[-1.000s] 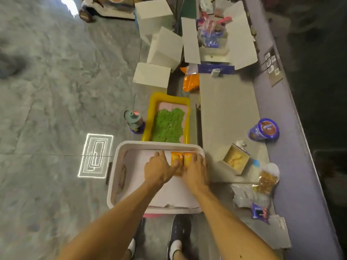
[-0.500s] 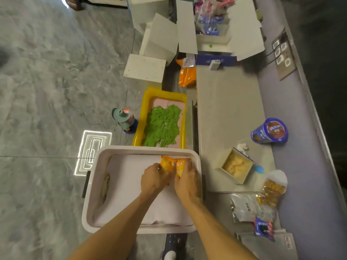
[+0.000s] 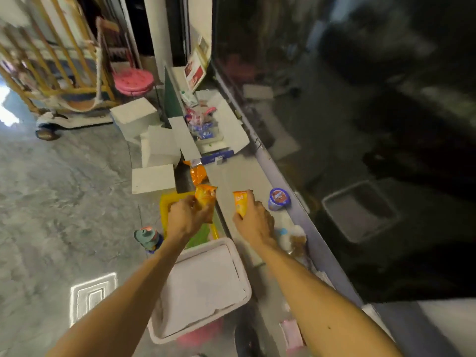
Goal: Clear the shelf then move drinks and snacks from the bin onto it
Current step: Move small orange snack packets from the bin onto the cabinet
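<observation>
Beyond the white rectangular plastic bin point(image 3: 245, 284), the left hand point(image 3: 185, 220) has its grip curled round a crinkled orange foil snack packet point(image 3: 204, 199). The right hand point(image 3: 253, 224), its grip holding a second orange snack packet point(image 3: 240, 203), is beyond the bin's right corner, over the grey shelf point(image 3: 231, 173).

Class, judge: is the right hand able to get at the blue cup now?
Likely yes: the blue cup lies just beyond the right hand, nothing between, though that hand grips an orange packet.

Both hands, left point(image 3: 186, 219) and right point(image 3: 253, 222), each grip an orange snack packet point(image 3: 205, 196) above the shelf point(image 3: 231, 176).
</observation>
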`<state>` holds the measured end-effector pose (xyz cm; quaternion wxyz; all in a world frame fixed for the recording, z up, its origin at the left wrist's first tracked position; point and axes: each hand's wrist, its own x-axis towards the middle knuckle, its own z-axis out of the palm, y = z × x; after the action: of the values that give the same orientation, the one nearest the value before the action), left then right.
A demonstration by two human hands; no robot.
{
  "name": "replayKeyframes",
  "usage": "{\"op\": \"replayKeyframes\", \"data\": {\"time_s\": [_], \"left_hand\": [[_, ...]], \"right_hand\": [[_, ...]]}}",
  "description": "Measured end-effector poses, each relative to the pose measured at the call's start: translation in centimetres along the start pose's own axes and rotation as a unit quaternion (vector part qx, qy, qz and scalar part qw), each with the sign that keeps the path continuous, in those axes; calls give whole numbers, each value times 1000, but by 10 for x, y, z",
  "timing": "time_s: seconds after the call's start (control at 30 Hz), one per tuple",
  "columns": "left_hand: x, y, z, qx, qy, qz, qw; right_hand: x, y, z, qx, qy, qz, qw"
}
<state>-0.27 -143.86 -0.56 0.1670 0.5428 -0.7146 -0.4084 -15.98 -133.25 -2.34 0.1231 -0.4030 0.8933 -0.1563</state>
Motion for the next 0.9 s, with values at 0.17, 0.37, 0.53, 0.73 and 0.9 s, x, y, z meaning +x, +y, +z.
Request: {"op": "replayKeyframes", "data": {"time_s": [0.17, 0.37, 0.53, 0.73, 0.9], "left_hand": [[-31, 94, -59, 1, -30, 130, 991], [-119, 207, -51, 24, -100, 290, 951], [-245, 280, 12, 15, -189, 410, 892], [-459, 316, 91, -27, -323, 502, 802], [-645, 300, 143, -32, -387, 545, 743]], "right_hand": [[-59, -20, -114, 50, 114, 33, 992], [-161, 18, -231, 68, 235, 120, 962], [-293, 104, -298, 33, 339, 223, 914], [-520, 214, -336, -21, 418, 359, 834], [-714, 266, -337, -40, 457, 439, 773]]}}
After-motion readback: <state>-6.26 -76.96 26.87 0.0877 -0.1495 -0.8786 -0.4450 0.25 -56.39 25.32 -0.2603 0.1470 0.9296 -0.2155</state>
